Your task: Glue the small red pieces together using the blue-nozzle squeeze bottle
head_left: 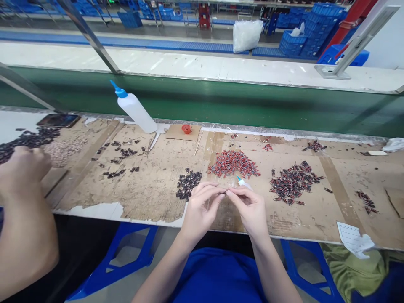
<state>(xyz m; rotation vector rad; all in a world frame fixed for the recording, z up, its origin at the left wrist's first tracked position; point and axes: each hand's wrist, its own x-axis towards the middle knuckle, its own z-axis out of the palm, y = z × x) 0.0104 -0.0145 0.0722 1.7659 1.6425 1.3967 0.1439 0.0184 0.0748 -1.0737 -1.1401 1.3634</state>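
My left hand (201,206) and my right hand (251,206) meet fingertip to fingertip above the table's front edge. Both are closed in a pinch; a tiny dark bit shows between them, too small to name. Just left of my left hand is a heap of small black parts (188,184). Beyond my hands lies a pile of small red and silver parts (233,163). A small bottle with a blue-green tip (241,181) lies partly hidden behind my right hand. Farther right spreads a pile of red and black pieces (293,183).
A co-worker's hand (23,168) reaches into black parts at the left. A white squeeze bottle (137,111) leans by the back edge, near a phone (59,120) and a red cap (186,128). Torn cardboard (151,176) covers the table. A paper slip (352,235) overhangs the front right.
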